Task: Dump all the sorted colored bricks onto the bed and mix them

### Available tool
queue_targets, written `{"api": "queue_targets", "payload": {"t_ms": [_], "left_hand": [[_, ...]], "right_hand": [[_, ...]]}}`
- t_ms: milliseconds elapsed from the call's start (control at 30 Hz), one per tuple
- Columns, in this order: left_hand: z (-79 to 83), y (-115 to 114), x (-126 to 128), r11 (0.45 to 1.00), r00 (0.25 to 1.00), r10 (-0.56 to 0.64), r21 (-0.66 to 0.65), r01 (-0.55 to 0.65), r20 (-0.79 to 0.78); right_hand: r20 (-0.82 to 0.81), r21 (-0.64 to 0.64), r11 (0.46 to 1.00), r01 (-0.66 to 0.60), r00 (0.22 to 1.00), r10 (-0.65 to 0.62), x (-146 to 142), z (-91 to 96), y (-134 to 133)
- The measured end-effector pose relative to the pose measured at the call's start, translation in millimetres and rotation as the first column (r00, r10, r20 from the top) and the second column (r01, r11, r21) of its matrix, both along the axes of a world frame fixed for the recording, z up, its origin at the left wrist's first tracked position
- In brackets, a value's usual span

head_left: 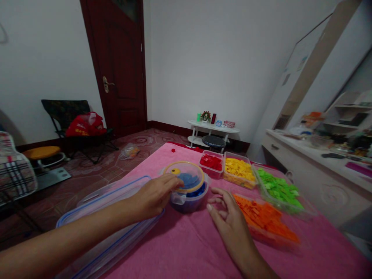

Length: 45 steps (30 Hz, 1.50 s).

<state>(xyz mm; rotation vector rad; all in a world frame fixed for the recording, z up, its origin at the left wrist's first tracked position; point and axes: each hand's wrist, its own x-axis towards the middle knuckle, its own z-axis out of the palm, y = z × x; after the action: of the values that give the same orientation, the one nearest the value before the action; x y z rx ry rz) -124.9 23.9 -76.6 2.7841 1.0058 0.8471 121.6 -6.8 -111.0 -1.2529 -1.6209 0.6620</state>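
Pink cloth (pixel 186 252), one, spread under the round tub (pixel 187 206); bare ground lies in front of the tub and again beyond it, up to the far edge.
Clear plastic ware (pixel 99 248), blue-edged, long, left of the tub and close to it; little room on that side.
Green-filled container (pixel 307 208), clear, well to the right of the tub, near the cloth's right edge.
Orange-filled container (pixel 271 240), clear, right of the tub and a little nearer the wearer; its outer end is blurred.
Yellow-filled container (pixel 240 183), clear, right of the tub and beyond it.
Right hand (pixel 228 217), just right of the tub, fingers loosely curled and apart, gripping nothing; a narrow gap parts the fingertips from the tub wall.
Left hand (pixel 158 193), at the tub's left, fingers pinching the near edge of the round lid (pixel 190 176).
Round lid, orange-rimmed, tilted over the tub; blue pieces (pixel 200 191) show past its right edge.
Red-filled container (pixel 214 174), clear, beyond the tub to the right.
Red piece (pixel 173 150), single, beyond the tub near the far edge.
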Motion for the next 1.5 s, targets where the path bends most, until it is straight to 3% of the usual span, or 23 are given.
{"api": "queue_targets", "payload": {"t_ms": [133,267,333,400,467,500,600,633,800,867,967,1167,1367,1500], "left_hand": [[11.5,-13.7,13.6,0.992,0.995,-0.099,-0.075,0.098,-0.009],[13.4,-11.6,20.8,0.976,0.976,-0.178,-0.106,0.192,0.126],[10.1,0.5,18.2,0.997,0.976,-0.048,-0.054,0.061,0.210],[4.6,18.3,12.1,0.984,0.942,0.177,-0.065,-0.165,0.286],[-1.0,36.8,4.8,0.913,0.883,0.379,-0.264,-0.310,0.276],[-3.1,44.5,1.3,0.849,0.869,0.437,-0.425,-0.314,0.231],[-3.7,57.3,-6.7,0.580,0.883,0.452,-0.793,-0.185,0.124],[-2.2,58.7,-8.6,0.522,0.888,0.442,-0.842,-0.139,0.127],[5.8,61.5,-16.2,0.334,0.859,0.473,-0.942,0.030,0.195],[6.0,62.8,-18.1,0.281,0.840,0.494,-0.956,0.088,0.223],[4.5,62.2,-19.3,0.270,0.802,0.536,-0.954,0.133,0.264],[0.3,59.1,-17.5,0.354,0.748,0.582,-0.927,0.122,0.320],[-0.2,60.9,-16.1,0.287,0.723,0.631,-0.951,0.119,0.281],[-0.5,61.1,-14.9,0.292,0.718,0.632,-0.948,0.129,0.293]], "right_hand": [[0.103,0.189,0.979,0.074,0.990,-0.095,-4.9,2.9,12.9],[0.267,0.176,0.983,0.044,0.959,-0.091,-7.2,1.5,23.7],[0.331,0.140,0.990,0.024,0.941,-0.069,-8.1,-1.5,26.9],[0.368,0.101,0.995,0.011,0.929,-0.047,-8.6,-4.7,28.8],[0.385,0.073,0.997,0.004,0.922,-0.032,-8.5,-6.3,28.9],[0.394,0.070,0.998,0.001,0.919,-0.029,-8.4,-6.2,28.2],[0.423,0.086,0.996,-0.028,0.906,-0.011,-9.0,-1.6,23.3],[0.434,0.091,0.995,-0.040,0.901,-0.003,-9.8,0.8,21.2],[0.479,0.102,0.993,-0.058,0.878,0.002,-16.2,11.6,16.4],[0.476,0.097,0.995,-0.032,0.879,-0.018,-17.5,13.8,18.2],[0.461,0.087,0.996,-0.012,0.887,-0.030,-16.4,16.0,20.5],[0.443,0.064,0.998,0.012,0.896,-0.039,-13.5,19.6,22.5],[0.380,-0.043,0.999,0.032,0.925,-0.013,-5.5,18.2,45.1],[0.412,-0.022,0.999,0.024,0.911,-0.013,3.4,18.0,56.1]]}}
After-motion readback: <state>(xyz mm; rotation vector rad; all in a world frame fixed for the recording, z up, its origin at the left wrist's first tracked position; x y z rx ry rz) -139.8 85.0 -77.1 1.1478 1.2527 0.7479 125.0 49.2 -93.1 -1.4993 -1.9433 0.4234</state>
